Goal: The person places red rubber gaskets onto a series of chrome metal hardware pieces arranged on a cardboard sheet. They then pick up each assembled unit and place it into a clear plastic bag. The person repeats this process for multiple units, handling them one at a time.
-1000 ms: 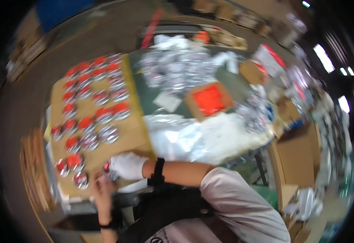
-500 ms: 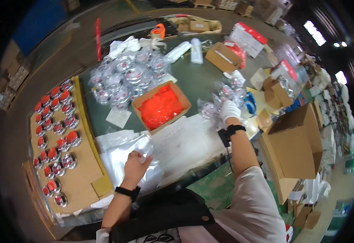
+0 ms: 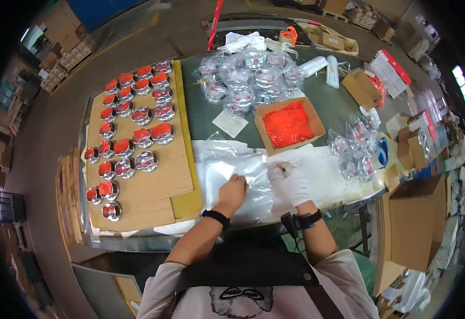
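Note:
A stack of clear plastic bags [image 3: 227, 173] lies flat on the near part of the table. Over it is my bare left hand [image 3: 233, 193], its fingers closed on a bag. Beside the stack's right edge, my white-gloved right hand [image 3: 291, 183] has its bare fingertips pinched together; whatever they hold is too small to make out. A cardboard box of red pieces [image 3: 288, 125] stands just beyond my hands. To the left, round chrome parts with red tops [image 3: 123, 148] sit in rows on a cardboard sheet [image 3: 160, 194].
Bagged chrome parts [image 3: 251, 80] are heaped at the back, and a smaller group of wrapped parts [image 3: 357, 146] lies at the right. Near it are a blue tape roll [image 3: 383, 152] and a large open carton [image 3: 410, 223]. A paper slip [image 3: 230, 123] lies left of the red-filled box.
My right hand has left the wrapped parts on the right and come over beside the bag stack. My left hand's fingers have closed. The view has swung to the left.

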`<state>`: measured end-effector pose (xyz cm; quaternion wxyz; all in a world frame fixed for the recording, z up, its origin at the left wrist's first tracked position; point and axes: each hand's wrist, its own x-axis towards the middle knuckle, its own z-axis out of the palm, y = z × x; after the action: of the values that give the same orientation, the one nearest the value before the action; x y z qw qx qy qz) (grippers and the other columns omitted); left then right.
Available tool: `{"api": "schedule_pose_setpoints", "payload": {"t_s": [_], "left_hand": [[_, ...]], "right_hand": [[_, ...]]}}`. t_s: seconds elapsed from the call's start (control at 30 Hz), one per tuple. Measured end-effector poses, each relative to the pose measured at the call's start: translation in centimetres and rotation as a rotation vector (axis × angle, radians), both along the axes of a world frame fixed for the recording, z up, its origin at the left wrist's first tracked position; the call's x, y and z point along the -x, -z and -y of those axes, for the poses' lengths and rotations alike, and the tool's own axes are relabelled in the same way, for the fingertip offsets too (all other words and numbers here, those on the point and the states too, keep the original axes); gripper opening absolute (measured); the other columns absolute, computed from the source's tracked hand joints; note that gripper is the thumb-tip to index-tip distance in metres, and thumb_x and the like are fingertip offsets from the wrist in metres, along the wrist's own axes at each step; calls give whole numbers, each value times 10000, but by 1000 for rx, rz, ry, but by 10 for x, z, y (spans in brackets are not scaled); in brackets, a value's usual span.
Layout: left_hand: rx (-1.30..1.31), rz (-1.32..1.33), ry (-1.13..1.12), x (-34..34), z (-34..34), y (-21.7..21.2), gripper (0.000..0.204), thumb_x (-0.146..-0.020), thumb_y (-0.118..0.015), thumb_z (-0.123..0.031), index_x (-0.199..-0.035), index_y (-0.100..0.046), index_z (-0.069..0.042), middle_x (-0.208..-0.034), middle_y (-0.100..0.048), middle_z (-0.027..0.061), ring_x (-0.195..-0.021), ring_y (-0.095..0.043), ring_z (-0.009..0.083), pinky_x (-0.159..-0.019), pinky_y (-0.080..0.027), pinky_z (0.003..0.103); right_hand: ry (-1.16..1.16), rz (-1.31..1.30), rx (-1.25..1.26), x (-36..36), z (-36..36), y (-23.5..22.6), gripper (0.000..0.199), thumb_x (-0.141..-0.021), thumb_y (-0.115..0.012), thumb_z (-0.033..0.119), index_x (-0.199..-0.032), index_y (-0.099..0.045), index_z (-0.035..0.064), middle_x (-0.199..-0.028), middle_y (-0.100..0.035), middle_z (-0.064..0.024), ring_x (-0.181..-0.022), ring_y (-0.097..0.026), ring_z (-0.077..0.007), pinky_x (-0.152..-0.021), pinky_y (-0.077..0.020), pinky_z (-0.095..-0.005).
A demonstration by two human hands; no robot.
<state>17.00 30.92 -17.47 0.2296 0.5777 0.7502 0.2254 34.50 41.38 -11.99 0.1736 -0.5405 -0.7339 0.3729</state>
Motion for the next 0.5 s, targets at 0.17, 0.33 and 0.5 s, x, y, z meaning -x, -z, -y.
{"api": "schedule_pose_setpoints", "payload": {"t_s": [0.17,0.33,0.5], "left_hand": [[-281,394,58,33,28,-47,164,-810,-739,-133,-908,-671,-20,-867,-631,141,-639,-610,231,-606,-495,333],[-342,817,-86,83,75,-118,184,-859,-716,-129,-973,-657,2,-872,-640,71,-779,-626,140,-663,-506,270],[-418,1039,-320,175,166,-120,250,-898,-682,-183,-1085,-653,-19,-901,-638,14,-744,-584,88,-634,-483,246]], "right_hand": [[-149,-182,88,10,34,-13,321,-836,-718,251,-972,-677,-37,-792,-696,-143,-737,-662,-219,-686,-524,-345],[-30,-602,403,98,75,-80,258,-844,-725,177,-938,-672,-58,-741,-663,-63,-643,-564,-102,-587,-476,-269],[-259,-534,362,233,140,-108,284,-923,-625,256,-768,-622,17,-656,-593,2,-597,-531,-70,-529,-442,-269]]}}
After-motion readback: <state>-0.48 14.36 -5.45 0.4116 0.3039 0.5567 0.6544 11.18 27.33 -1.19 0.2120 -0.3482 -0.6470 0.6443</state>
